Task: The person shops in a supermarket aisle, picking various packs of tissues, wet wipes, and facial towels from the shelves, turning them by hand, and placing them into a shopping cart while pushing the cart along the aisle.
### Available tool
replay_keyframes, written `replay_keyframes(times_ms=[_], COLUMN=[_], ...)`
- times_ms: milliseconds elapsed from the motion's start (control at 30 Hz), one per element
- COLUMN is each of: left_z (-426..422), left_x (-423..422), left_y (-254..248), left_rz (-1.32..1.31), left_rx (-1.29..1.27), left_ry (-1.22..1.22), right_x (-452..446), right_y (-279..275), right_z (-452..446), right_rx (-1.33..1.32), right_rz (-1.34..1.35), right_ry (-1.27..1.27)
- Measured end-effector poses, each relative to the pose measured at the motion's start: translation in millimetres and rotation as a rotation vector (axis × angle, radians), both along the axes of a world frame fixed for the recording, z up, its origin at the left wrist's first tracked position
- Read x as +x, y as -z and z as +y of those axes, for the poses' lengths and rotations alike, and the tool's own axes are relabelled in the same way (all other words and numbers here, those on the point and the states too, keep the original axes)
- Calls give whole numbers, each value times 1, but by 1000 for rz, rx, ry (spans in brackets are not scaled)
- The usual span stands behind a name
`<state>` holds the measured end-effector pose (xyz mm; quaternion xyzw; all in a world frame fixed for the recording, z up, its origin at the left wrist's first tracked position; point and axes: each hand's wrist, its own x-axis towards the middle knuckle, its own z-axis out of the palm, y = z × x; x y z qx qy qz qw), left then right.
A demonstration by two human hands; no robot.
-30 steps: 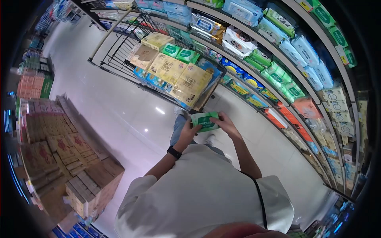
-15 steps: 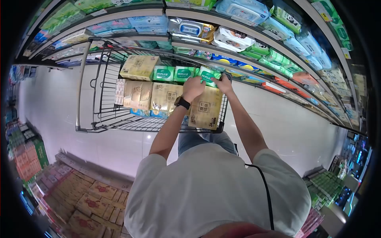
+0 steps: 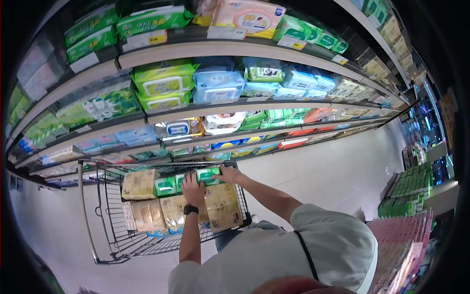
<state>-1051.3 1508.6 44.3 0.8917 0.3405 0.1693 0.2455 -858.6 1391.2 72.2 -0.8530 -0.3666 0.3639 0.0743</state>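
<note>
In the head view, a wire shopping cart [image 3: 117, 247] holds brown-gold paper packages and a row of three green soft packs, which look like tissues or wipes. My left hand [image 3: 193, 188], with a dark watch at the wrist, lies over the row with its fingers stretched out. It covers part of the middle green pack [image 3: 179, 182]. At the far right corner of the cart, my right hand [image 3: 229, 174] has bent fingers at the end of the rightmost green pack [image 3: 209, 175]. Below the hands sits a large gold package [image 3: 223, 208].
Long shelves [image 3: 196, 110] of wipes and tissue packs run behind the cart. Stacked pink boxes [image 3: 399, 240] and green cartons [image 3: 406, 188] stand at the right. Pale tiled floor [image 3: 293, 169] lies between the shelf and the stacks.
The view has tilted up, showing more shelving, and the cart sits lower in it. My left hand has shifted left off the rightmost green pack, fingers now spread. My right hand stays at its end.
</note>
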Motion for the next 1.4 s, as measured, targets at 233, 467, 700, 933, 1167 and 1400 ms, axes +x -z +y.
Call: replay_keyframes(times_ms=[233, 467, 700, 933, 1167, 1400], left_z=[-11, -68, -153, -175, -147, -113], left_x=[6, 66, 186, 222, 272, 342], left_y=[6, -53, -290, -404, -453, -481], left_rz=[43, -139, -535, -636, -783, -766], left_rx=[49, 119, 274, 396, 387, 455], left_ry=[-31, -210, -157, -176, -99, -112], right_x=[38, 189, 298, 312, 318, 321], right_y=[12, 48, 14, -43, -281, -457], right_z=[-127, -337, -497, -444, -313, -202], right_rx=[459, 467, 532, 730, 1049, 1452], right_rz=[227, 439, 498, 666, 610, -406], right_ry=[132, 170, 473, 523, -39, -256])
